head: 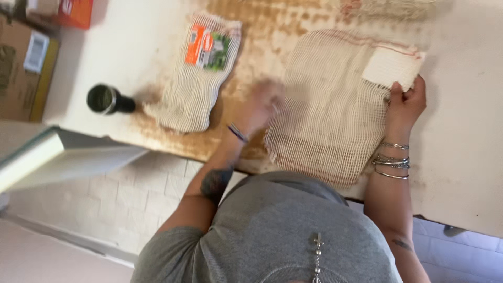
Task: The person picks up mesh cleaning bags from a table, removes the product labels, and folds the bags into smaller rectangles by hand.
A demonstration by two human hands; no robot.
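The right hand (404, 105) pinches the corner of a mesh bag (327, 120) by its pale label patch (392, 67), fingers curled shut on the netting; bangles (392, 160) ring the wrist just behind it. The bag lies flat on the table (461, 157), spread to the left of this hand. The left hand (262, 105) is blurred at the bag's other edge; it rests against the mesh, but how far it is open cannot be told. Left of that hand lies a second mesh bag (196, 78) with an orange and green packet (208, 48) on it. Farther left stands a dark cup (107, 99), then cardboard boxes (23, 68).
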